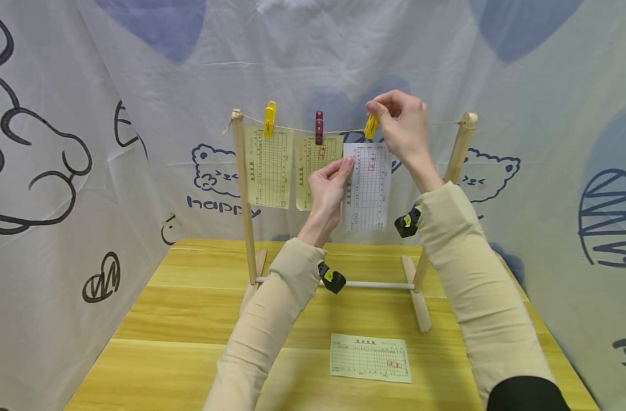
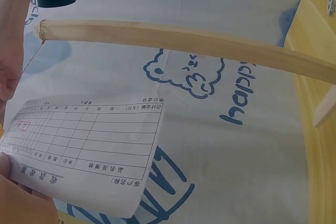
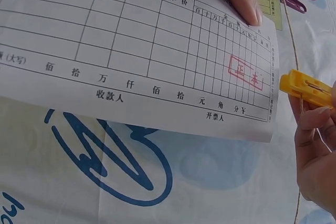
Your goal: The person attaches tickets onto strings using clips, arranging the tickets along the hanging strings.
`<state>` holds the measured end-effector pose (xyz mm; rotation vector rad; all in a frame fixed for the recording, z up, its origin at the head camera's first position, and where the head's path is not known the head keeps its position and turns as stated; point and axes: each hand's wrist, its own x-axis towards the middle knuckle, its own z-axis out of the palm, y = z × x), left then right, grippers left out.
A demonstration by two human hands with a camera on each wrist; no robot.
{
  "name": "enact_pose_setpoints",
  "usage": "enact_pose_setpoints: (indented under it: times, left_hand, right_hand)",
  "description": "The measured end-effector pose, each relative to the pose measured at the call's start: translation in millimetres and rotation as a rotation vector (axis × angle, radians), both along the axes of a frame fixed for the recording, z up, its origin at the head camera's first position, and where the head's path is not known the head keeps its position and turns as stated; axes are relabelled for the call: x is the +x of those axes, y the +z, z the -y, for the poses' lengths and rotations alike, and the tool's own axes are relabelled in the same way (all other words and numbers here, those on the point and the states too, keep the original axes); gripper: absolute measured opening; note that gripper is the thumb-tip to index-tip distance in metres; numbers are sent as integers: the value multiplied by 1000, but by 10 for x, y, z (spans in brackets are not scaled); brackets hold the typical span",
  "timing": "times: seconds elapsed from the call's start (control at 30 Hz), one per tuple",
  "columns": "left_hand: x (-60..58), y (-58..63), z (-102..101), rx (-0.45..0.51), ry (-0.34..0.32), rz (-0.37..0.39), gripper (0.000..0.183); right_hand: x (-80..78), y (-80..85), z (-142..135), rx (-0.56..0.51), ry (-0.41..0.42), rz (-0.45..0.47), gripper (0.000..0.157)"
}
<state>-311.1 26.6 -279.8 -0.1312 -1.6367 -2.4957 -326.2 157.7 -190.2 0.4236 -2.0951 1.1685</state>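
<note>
My left hand (image 1: pixel 327 191) pinches the left edge of a white printed receipt slip (image 1: pixel 366 197) between thumb and fingers, holding it upright just under the string. In my right hand (image 1: pixel 406 128) a yellow clothespin (image 1: pixel 371 127) is pinched by its upper end, its lower end at the string above the slip. The right wrist view shows the clothespin's tip (image 3: pixel 286 83) beside the slip's top edge, with a small gap between them. To the left, two pale yellow-green slips hang from the string, one under a yellow clothespin (image 1: pixel 269 120), the other under a purple clothespin (image 1: pixel 319 128).
The string runs between two wooden posts (image 1: pixel 245 194) of a stand, joined low down by a white rod (image 1: pixel 377 284). Another pale green slip (image 1: pixel 370 358) lies flat on the wooden table (image 1: pixel 153 337). A small clip (image 2: pixel 331 2) shows at the left wrist view's corner. Printed cloth hangs behind.
</note>
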Motion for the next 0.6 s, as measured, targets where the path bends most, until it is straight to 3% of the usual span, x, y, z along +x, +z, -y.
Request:
enact_pose_setpoints:
  times: [0.6]
  left_hand:
    - [-27,32,-22,-13,22,12,27]
  right_hand:
    - [-1,-18,-11,41,-2,53,31]
